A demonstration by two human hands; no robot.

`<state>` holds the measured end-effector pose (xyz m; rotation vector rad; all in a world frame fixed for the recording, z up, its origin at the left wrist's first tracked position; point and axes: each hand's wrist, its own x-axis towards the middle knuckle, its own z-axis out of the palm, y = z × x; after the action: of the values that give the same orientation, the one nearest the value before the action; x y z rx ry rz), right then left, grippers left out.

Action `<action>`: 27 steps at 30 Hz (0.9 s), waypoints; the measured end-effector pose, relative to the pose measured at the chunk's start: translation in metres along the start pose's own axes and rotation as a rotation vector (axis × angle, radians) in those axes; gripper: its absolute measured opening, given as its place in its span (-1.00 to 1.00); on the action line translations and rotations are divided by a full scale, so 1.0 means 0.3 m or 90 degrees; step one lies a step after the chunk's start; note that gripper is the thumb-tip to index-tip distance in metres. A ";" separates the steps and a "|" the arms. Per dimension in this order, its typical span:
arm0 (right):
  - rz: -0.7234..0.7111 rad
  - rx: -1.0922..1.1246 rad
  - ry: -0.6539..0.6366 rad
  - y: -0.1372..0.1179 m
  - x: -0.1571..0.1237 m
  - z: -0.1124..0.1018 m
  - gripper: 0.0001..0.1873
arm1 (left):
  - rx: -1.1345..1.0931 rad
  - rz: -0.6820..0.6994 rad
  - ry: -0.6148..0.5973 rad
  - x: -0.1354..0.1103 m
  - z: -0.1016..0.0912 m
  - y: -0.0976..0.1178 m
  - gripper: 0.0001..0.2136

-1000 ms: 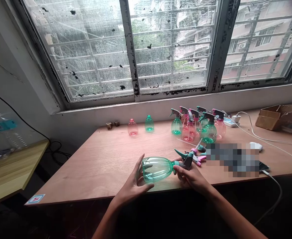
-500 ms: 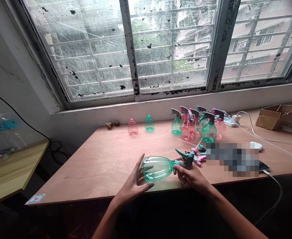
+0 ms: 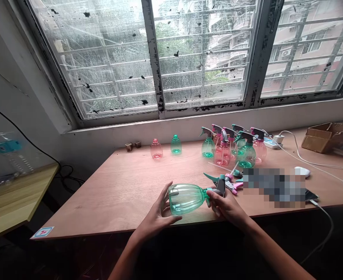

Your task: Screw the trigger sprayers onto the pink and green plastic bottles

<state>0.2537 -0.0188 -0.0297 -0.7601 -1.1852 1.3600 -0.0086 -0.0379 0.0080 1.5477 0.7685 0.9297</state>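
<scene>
A green transparent spray bottle [image 3: 185,198] lies on its side above the wooden table's [image 3: 121,194] front edge. My left hand [image 3: 156,217] cups its round base, fingers wrapped around it. At the bottle's neck, my right hand [image 3: 225,206] grips the grey and teal trigger head [image 3: 218,188]. Loose trigger heads [image 3: 231,181] in pink and teal lie just behind my right hand.
Several assembled green and pink spray bottles [image 3: 232,147] stand in a cluster at the back. A pink bottle [image 3: 156,149] and a green bottle [image 3: 176,144] without heads stand farther left. A cardboard box [image 3: 324,137], white cables [image 3: 311,161] and a phone [image 3: 311,195] occupy the right side.
My right hand has turned the trigger head at the bottle's neck; its nozzle now points more upright. The bottle stays in both hands at about the same place.
</scene>
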 end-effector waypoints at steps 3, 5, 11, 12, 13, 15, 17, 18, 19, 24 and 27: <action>0.008 0.005 0.005 -0.002 -0.001 0.000 -0.62 | -0.003 0.004 -0.008 0.000 0.004 -0.002 -0.11; 0.011 0.008 0.006 -0.007 -0.004 0.004 -0.60 | -0.007 0.002 -0.010 -0.003 0.004 0.000 -0.05; 0.010 -0.002 -0.004 -0.015 -0.007 0.008 -0.60 | -0.007 -0.009 0.013 -0.007 -0.007 0.012 -0.21; 0.011 -0.007 -0.004 -0.014 -0.005 0.007 -0.62 | -0.008 -0.010 0.011 -0.006 -0.007 0.013 -0.24; 0.011 -0.013 -0.005 -0.012 -0.004 0.005 -0.63 | -0.010 -0.010 0.006 -0.006 -0.006 0.014 -0.23; 0.008 -0.021 -0.003 -0.008 -0.001 0.002 -0.65 | -0.016 -0.007 -0.007 -0.006 -0.002 0.012 -0.15; 0.005 -0.026 0.002 -0.003 0.000 -0.002 -0.64 | -0.021 -0.003 -0.015 -0.006 0.002 0.010 -0.10; 0.005 -0.028 0.004 -0.001 -0.001 -0.003 -0.64 | -0.023 -0.003 -0.016 -0.006 0.003 0.010 -0.08; 0.005 -0.029 0.006 0.000 -0.002 -0.004 -0.63 | -0.024 -0.003 -0.015 -0.006 0.004 0.010 -0.06; 0.008 -0.033 0.004 -0.005 -0.009 -0.002 -0.61 | -0.018 -0.012 0.005 -0.005 0.000 0.022 -0.19; 0.003 -0.033 0.006 -0.011 -0.007 0.001 -0.62 | -0.016 -0.005 -0.001 -0.006 0.002 0.023 -0.17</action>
<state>0.2548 -0.0214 -0.0270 -0.8056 -1.2152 1.3327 -0.0090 -0.0408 0.0144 1.5215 0.7587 0.9286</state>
